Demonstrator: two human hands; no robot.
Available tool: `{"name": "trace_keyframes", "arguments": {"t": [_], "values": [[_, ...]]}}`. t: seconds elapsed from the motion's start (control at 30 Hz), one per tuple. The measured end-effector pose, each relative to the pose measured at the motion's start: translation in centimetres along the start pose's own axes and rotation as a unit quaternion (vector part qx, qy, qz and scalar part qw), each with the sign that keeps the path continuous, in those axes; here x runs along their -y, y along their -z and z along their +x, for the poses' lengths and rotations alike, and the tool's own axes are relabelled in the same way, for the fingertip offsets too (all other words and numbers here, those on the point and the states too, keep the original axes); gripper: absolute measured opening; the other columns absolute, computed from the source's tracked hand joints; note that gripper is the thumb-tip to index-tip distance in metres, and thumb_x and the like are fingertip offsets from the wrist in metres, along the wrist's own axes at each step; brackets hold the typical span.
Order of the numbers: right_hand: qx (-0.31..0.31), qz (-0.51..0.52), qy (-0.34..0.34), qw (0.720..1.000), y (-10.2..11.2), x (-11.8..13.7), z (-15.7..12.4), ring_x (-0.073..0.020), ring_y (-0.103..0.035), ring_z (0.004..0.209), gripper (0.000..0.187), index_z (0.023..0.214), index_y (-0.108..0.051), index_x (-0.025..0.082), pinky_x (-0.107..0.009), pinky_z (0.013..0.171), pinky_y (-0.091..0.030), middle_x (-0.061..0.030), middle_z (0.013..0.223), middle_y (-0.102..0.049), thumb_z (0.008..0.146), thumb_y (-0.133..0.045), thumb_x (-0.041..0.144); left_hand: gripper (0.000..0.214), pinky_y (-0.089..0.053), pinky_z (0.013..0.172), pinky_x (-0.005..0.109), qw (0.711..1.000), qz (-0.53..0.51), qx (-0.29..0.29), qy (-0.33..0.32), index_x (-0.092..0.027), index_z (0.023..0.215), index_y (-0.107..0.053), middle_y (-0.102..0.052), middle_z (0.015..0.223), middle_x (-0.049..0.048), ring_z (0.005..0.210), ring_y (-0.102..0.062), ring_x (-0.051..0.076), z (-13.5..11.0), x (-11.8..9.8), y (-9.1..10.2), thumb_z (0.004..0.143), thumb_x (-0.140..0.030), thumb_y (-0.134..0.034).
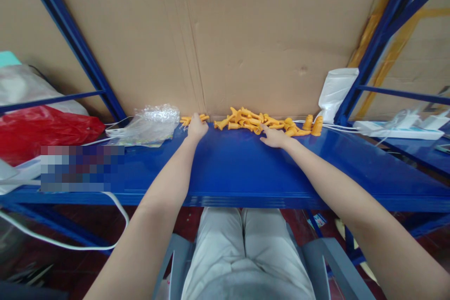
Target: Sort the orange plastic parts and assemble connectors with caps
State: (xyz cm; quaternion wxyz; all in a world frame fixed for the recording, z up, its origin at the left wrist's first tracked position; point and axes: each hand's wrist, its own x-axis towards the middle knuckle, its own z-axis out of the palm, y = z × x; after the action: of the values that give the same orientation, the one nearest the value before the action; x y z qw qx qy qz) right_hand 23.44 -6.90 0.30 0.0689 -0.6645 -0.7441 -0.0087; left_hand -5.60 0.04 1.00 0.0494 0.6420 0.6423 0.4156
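Note:
My left hand (198,128) reaches to the back of the blue table, with its fingers curled down at a small group of orange pieces (185,120). Thin metal bits, like key-ring chains, show beside them; what the fingers hold is hidden. Further right, my right hand (274,137) is at the front edge of a heap of orange plastic pieces (242,119). Its forefinger is stretched toward the heap and its thumb stands apart. Two ridged orange cone-shaped pieces (317,126) stand upright at the heap's right end.
Clear plastic bags (151,124) lie left of my left hand. A cardboard sheet (253,37) closes off the back. A white pouch (335,93) leans at the right post, near a white power strip (397,130). A red bag (45,129) sits far left.

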Motion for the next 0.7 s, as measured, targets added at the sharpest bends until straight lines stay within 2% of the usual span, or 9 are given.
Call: {"name": "trace_keyframes", "arguments": {"t": [0.07,0.13,0.23,0.33,0.5,0.6,0.7], "values": [[-0.003,0.011,-0.002,1.0,-0.2,0.3,-0.1,-0.0363,-0.053,0.133,0.065,0.156,-0.032,0.019,-0.057,0.108,-0.04,-0.0173,0.144,-0.057,0.095,-0.046,0.035,0.044,-0.051,0.101,0.045,0.999,0.018,0.003,-0.043,-0.018,0.127,-0.053,-0.064,0.128,0.0187,0.12,-0.064,0.03,-0.6,-1.1,-0.3,0.084,-0.01,-0.055],[-0.004,0.026,0.0,1.0,-0.4,0.5,-0.2,-0.0369,-0.051,0.135,0.064,0.157,-0.031,0.021,-0.06,0.11,-0.036,-0.0164,0.145,-0.057,0.096,-0.045,0.038,0.043,-0.049,0.105,0.043,0.994,0.023,0.027,-0.099,-0.016,0.127,-0.053,-0.063,0.131,0.0177,0.124,-0.061,0.028,-1.3,-2.3,-0.7,0.084,-0.011,-0.054],[-0.015,0.043,0.002,0.999,-0.6,0.4,-0.2,-0.0361,-0.052,0.134,0.062,0.155,-0.034,0.022,-0.06,0.111,-0.034,-0.0151,0.141,-0.061,0.097,-0.044,0.04,0.041,-0.047,0.108,0.041,0.981,0.03,0.082,-0.176,-0.016,0.126,-0.055,-0.065,0.131,0.015,0.125,-0.06,0.026,-2.4,-3.9,-1.6,0.085,-0.014,-0.054],[-0.039,0.057,0.008,0.998,-0.8,0.1,0.0,-0.0353,-0.057,0.128,0.058,0.151,-0.04,0.022,-0.059,0.109,-0.037,-0.0144,0.135,-0.065,0.096,-0.045,0.041,0.042,-0.046,0.109,0.041,0.96,0.033,0.135,-0.245,-0.016,0.129,-0.054,-0.062,0.137,0.0136,0.128,-0.059,0.025,-3.4,-5.0,-2.6,0.087,-0.015,-0.051],[-0.094,0.101,0.004,0.99,-0.9,0.4,0.3,-0.0315,-0.066,0.112,0.044,0.131,-0.056,0.024,-0.05,0.095,-0.048,-0.0099,0.117,-0.072,0.092,-0.052,0.043,0.054,-0.044,0.112,0.043,0.932,0.035,0.196,-0.303,-0.011,0.141,-0.047,-0.053,0.146,0.0192,0.133,-0.055,0.027,-4.5,-5.5,-4.1,0.088,-0.017,-0.051],[-0.109,0.132,-0.006,0.985,-0.9,0.9,0.4,-0.0269,-0.068,0.098,0.031,0.116,-0.062,0.025,-0.043,0.086,-0.051,-0.0057,0.106,-0.073,0.089,-0.055,0.037,0.056,-0.042,0.115,0.043,0.92,0.035,0.203,-0.333,-0.01,0.141,-0.046,-0.051,0.148,0.0191,0.137,-0.051,0.028,-4.5,-5.2,-4.6,0.086,-0.018,-0.053],[-0.11,0.14,-0.017,0.984,-0.8,1.2,0.4,-0.025,-0.067,0.092,0.022,0.105,-0.063,0.025,-0.039,0.082,-0.05,-0.0033,0.1,-0.072,0.085,-0.055,0.028,0.055,-0.037,0.118,0.045,0.913,0.033,0.196,-0.357,-0.012,0.14,-0.047,-0.055,0.146,0.0173,0.138,-0.05,0.027,-4.4,-5.0,-4.7,0.086,-0.017,-0.053]]}}
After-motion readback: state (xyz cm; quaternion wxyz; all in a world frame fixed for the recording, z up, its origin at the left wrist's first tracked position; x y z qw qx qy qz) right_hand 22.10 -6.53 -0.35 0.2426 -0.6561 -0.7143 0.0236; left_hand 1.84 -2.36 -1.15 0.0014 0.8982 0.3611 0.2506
